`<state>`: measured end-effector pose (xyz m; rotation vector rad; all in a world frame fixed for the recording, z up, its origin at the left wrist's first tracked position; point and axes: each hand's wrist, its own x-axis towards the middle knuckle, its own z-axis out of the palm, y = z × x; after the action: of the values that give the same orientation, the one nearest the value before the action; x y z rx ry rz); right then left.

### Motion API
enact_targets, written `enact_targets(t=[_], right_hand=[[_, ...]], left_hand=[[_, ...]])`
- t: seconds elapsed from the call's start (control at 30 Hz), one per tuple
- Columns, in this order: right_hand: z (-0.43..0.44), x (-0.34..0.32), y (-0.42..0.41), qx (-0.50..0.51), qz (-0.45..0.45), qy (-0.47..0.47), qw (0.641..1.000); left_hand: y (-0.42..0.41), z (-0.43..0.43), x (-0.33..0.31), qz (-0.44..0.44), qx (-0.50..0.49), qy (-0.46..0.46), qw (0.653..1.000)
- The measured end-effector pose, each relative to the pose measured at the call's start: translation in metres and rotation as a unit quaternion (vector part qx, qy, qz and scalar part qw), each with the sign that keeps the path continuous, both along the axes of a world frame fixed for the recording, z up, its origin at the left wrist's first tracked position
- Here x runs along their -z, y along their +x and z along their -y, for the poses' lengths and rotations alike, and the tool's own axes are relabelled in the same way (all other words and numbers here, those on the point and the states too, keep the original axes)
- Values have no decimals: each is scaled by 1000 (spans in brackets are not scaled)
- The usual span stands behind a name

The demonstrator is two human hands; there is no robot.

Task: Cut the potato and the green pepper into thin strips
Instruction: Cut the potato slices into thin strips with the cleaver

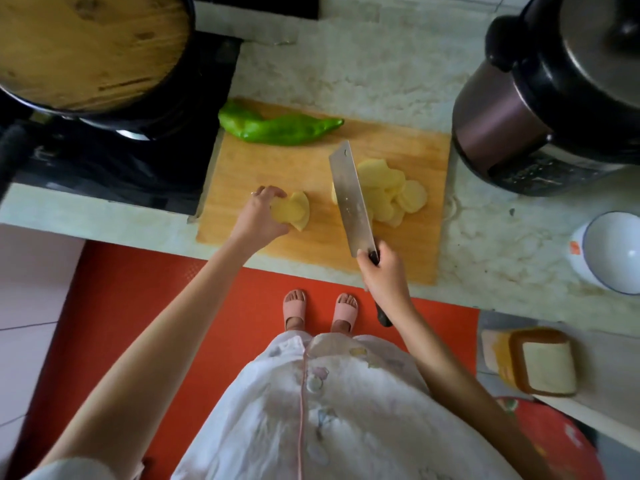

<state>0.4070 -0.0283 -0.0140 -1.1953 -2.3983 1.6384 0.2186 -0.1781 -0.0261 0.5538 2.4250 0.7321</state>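
A wooden cutting board [277, 168] lies on the counter. A whole green pepper [277, 128] rests at its far left edge. My left hand [258, 216] grips a small stack of potato slices [294, 211] near the board's left front. A larger heap of round potato slices [391, 192] lies to the right. My right hand [382, 275] grips the dark handle of a cleaver [348, 199], whose blade stands between the two potato piles, partly covering the right heap.
A black wok with a wooden lid [90, 46] sits on the stove at the left. A pressure cooker [540, 116] stands right of the board. A white bowl [613, 251] is at the right edge. Below are a red floor mat [173, 306] and my feet.
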Motion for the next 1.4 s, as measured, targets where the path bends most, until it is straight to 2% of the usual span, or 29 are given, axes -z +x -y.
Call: enact_targets(t=[0.1,0.23,0.57,0.63,0.73,0.97,1.1,1.23,1.4], right_hand=[[2,-1,3,3,4,-1,1000],[4,-7,8,5,7,8,1000],[15,-10,16,13,7,30,999],[17,-10,19,17,9,29,999],[19,-12,22,21,12,31,999],[22,-14,23,27,14,30,999],[22,-13,21,26,14,20,999],[22,-14,18,28,9,11,1000],[18,-15,19,20,-1,9,1000]], left_hand=[[-13,-4,3,-18,103,22,994],[-33,-9,5,-67,236,2,969],[-44,-16,-9,-94,396,-79,910],[-41,-20,-9,-122,401,-115,900],[-39,-22,-8,-166,410,-109,890],[-33,-16,-1,-157,354,-93,917],[-19,-17,-2,-162,267,-69,947],[-9,-17,0,-170,257,-105,946],[0,-13,0,-154,181,-97,967]])
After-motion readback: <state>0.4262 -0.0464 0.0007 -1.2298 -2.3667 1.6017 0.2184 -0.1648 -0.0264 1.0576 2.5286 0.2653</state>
